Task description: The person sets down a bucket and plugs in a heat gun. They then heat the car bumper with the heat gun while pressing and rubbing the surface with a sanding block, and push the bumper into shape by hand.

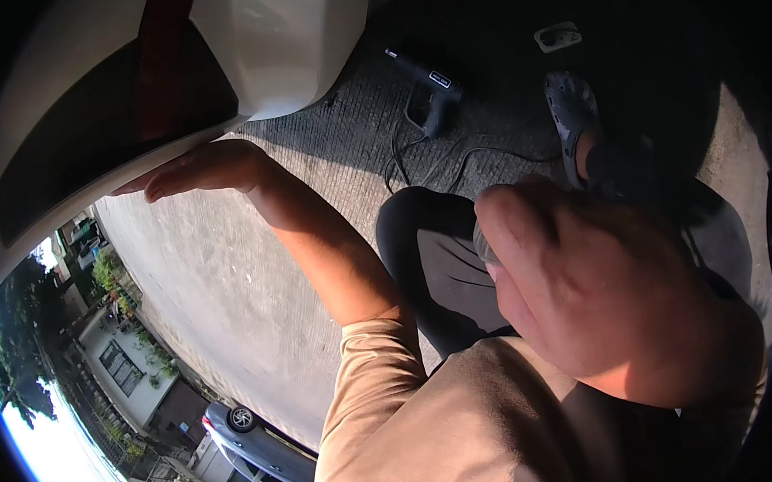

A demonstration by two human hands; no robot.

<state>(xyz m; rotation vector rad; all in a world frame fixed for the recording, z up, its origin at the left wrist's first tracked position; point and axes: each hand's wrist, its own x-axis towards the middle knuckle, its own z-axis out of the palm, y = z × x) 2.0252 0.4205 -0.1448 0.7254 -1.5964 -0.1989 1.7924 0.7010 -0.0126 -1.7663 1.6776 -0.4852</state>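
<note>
A light-coloured car body panel (293, 45) with a dark tail lamp (93, 143) fills the upper left. Against its lower edge lies my left hand (203, 170), flat and open, with its thumb apart and its other fingertips partly hidden. Close to the camera on the right, my right hand (580, 274) is closed above my bent knees. A small greyish part of what it holds (483, 243) shows at its left side; the rest is hidden by the fingers. Neither hand touches the dark heat gun (435, 90) lying on the ground.
A cable (469, 152) runs from the heat gun towards a foot in a dark clog (572, 105). A small pale oblong item (558, 37) lies beyond on the concrete ground (222, 276). In the lower left are a parked grey car (262, 448), a house (117, 364) and trees.
</note>
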